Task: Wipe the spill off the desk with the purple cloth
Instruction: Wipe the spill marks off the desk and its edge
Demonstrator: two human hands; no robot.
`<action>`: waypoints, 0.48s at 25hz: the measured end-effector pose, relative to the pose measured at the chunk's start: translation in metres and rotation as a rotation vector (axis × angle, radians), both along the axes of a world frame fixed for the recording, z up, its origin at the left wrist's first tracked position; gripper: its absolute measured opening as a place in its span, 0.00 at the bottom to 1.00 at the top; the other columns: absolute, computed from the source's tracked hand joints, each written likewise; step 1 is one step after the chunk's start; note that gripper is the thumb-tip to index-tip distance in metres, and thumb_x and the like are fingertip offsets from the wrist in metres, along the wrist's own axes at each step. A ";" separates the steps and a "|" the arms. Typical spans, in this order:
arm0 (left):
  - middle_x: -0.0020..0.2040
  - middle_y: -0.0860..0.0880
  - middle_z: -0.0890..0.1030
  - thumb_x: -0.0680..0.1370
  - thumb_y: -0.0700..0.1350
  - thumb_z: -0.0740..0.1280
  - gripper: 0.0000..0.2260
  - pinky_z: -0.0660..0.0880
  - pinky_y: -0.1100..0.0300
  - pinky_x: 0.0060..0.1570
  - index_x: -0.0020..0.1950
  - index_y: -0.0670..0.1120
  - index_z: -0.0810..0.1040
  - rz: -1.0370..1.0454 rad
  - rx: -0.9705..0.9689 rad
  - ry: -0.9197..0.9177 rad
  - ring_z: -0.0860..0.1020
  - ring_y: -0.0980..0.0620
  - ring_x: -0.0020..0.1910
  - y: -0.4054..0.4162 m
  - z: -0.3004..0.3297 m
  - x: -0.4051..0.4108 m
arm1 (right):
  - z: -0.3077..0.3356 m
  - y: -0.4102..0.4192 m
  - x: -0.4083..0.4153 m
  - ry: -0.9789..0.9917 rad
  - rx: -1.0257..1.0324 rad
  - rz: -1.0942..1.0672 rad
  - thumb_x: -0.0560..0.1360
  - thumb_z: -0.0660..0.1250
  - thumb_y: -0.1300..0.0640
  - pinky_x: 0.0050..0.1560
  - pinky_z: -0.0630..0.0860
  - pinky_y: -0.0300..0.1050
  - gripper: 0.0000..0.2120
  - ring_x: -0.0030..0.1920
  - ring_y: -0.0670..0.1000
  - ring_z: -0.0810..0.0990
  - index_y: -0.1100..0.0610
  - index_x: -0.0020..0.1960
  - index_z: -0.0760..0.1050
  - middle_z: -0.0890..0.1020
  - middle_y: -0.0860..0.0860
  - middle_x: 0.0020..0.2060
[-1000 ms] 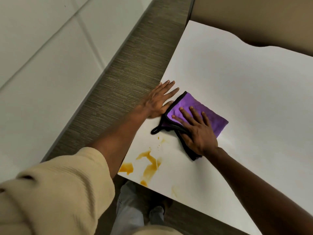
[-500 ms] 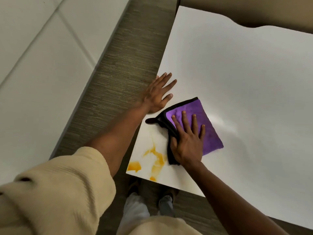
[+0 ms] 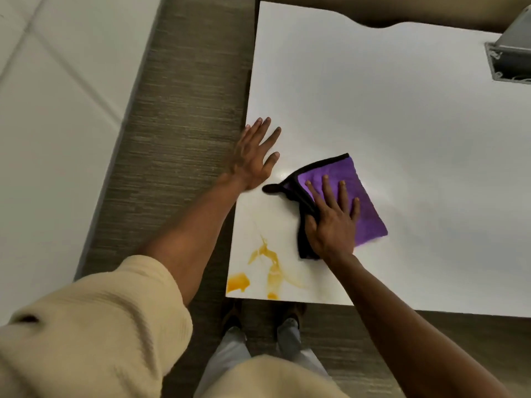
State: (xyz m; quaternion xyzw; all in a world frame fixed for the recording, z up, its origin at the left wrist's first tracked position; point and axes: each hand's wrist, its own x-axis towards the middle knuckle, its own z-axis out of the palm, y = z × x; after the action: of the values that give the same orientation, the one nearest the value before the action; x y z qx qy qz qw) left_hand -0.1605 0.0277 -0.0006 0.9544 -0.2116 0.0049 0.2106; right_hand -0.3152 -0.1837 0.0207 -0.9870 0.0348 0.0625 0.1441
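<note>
The cloth is being pressed flat on the desk by the right hand, fingers straight, just beyond the spill. The left hand is being rested, fingers spread, holding nothing, at the desk's edge left of the cloth.

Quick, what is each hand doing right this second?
Left hand: open, fingers spread flat on the desk near its edge, holding nothing.
Right hand: open, fingers straight, pressing the purple cloth down on the desk.

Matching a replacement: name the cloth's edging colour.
Black edging around the purple cloth, clearest in the head view.
</note>
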 end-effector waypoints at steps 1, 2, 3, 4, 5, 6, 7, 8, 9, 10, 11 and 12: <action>0.84 0.41 0.57 0.84 0.50 0.60 0.26 0.48 0.45 0.82 0.82 0.47 0.62 -0.006 0.009 0.009 0.53 0.42 0.84 0.000 0.001 0.000 | 0.001 0.020 -0.001 0.005 -0.008 0.004 0.78 0.53 0.43 0.82 0.43 0.68 0.33 0.85 0.58 0.46 0.41 0.83 0.54 0.53 0.46 0.84; 0.84 0.41 0.57 0.84 0.50 0.60 0.26 0.48 0.45 0.82 0.83 0.47 0.61 -0.010 0.027 0.015 0.53 0.42 0.84 -0.001 0.001 0.001 | 0.000 0.035 -0.006 0.000 -0.017 0.084 0.79 0.52 0.42 0.82 0.43 0.68 0.33 0.85 0.58 0.45 0.41 0.83 0.54 0.53 0.46 0.84; 0.84 0.41 0.56 0.85 0.50 0.60 0.27 0.48 0.45 0.82 0.83 0.47 0.61 -0.015 0.046 0.016 0.52 0.42 0.84 -0.002 0.001 0.001 | -0.003 0.043 -0.014 -0.008 -0.020 0.196 0.79 0.51 0.42 0.81 0.43 0.69 0.32 0.85 0.58 0.45 0.41 0.83 0.53 0.53 0.47 0.84; 0.84 0.41 0.55 0.85 0.51 0.59 0.27 0.47 0.45 0.82 0.83 0.47 0.60 -0.017 0.060 0.024 0.52 0.42 0.84 -0.002 0.001 0.000 | -0.005 0.042 -0.026 -0.008 -0.016 0.298 0.79 0.51 0.41 0.81 0.44 0.69 0.32 0.85 0.58 0.45 0.40 0.83 0.52 0.53 0.47 0.84; 0.84 0.42 0.54 0.85 0.51 0.58 0.27 0.47 0.45 0.82 0.83 0.48 0.59 -0.022 0.067 0.032 0.51 0.42 0.84 -0.001 0.002 0.000 | -0.008 0.034 -0.039 -0.012 -0.006 0.382 0.79 0.51 0.41 0.82 0.44 0.68 0.32 0.85 0.57 0.45 0.39 0.83 0.52 0.53 0.46 0.84; 0.85 0.42 0.53 0.85 0.52 0.56 0.27 0.46 0.45 0.82 0.84 0.48 0.57 -0.034 0.081 0.034 0.50 0.42 0.84 0.001 0.003 -0.002 | -0.010 0.023 -0.053 -0.015 0.002 0.449 0.79 0.52 0.42 0.82 0.44 0.67 0.32 0.85 0.57 0.45 0.38 0.83 0.52 0.53 0.45 0.85; 0.85 0.43 0.52 0.86 0.52 0.54 0.27 0.47 0.45 0.82 0.84 0.49 0.56 -0.054 0.099 0.022 0.50 0.42 0.84 0.002 0.002 -0.004 | -0.012 0.007 -0.068 -0.012 0.010 0.481 0.79 0.53 0.42 0.82 0.44 0.65 0.32 0.85 0.55 0.46 0.37 0.83 0.52 0.52 0.44 0.85; 0.85 0.44 0.52 0.86 0.53 0.53 0.27 0.47 0.44 0.82 0.84 0.49 0.55 -0.090 0.115 0.000 0.50 0.43 0.84 0.003 0.003 -0.007 | -0.013 -0.014 -0.084 -0.012 0.013 0.476 0.79 0.54 0.43 0.82 0.45 0.65 0.33 0.85 0.54 0.46 0.36 0.83 0.52 0.51 0.42 0.85; 0.85 0.45 0.53 0.86 0.53 0.52 0.27 0.48 0.44 0.82 0.84 0.50 0.55 -0.130 0.122 -0.022 0.50 0.43 0.84 0.003 0.004 -0.009 | -0.012 -0.037 -0.096 -0.013 0.019 0.437 0.78 0.54 0.43 0.82 0.47 0.67 0.33 0.85 0.53 0.46 0.36 0.83 0.52 0.51 0.42 0.85; 0.85 0.45 0.53 0.86 0.54 0.51 0.26 0.49 0.44 0.82 0.84 0.50 0.56 -0.171 0.120 -0.037 0.50 0.44 0.84 0.004 0.005 -0.009 | -0.009 -0.059 -0.103 -0.011 0.034 0.373 0.77 0.54 0.44 0.81 0.50 0.69 0.34 0.85 0.53 0.46 0.36 0.83 0.53 0.52 0.42 0.84; 0.85 0.46 0.54 0.86 0.55 0.50 0.26 0.48 0.45 0.82 0.84 0.50 0.56 -0.221 0.119 -0.048 0.50 0.45 0.84 0.004 0.006 -0.007 | -0.005 -0.074 -0.105 -0.008 0.050 0.289 0.76 0.54 0.44 0.80 0.52 0.70 0.34 0.85 0.54 0.47 0.37 0.82 0.53 0.53 0.43 0.84; 0.85 0.47 0.54 0.86 0.57 0.48 0.26 0.48 0.47 0.82 0.84 0.51 0.56 -0.267 0.125 -0.056 0.50 0.46 0.84 0.003 0.005 -0.005 | -0.002 -0.081 -0.101 0.001 0.049 0.192 0.76 0.53 0.44 0.80 0.52 0.71 0.34 0.85 0.55 0.47 0.38 0.82 0.54 0.54 0.44 0.84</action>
State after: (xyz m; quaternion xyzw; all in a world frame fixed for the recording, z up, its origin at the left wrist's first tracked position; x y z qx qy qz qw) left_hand -0.1660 0.0305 0.0043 0.9285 -0.3423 -0.0095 0.1434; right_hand -0.4166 -0.2650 0.0188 -0.9819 -0.0614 0.0772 0.1614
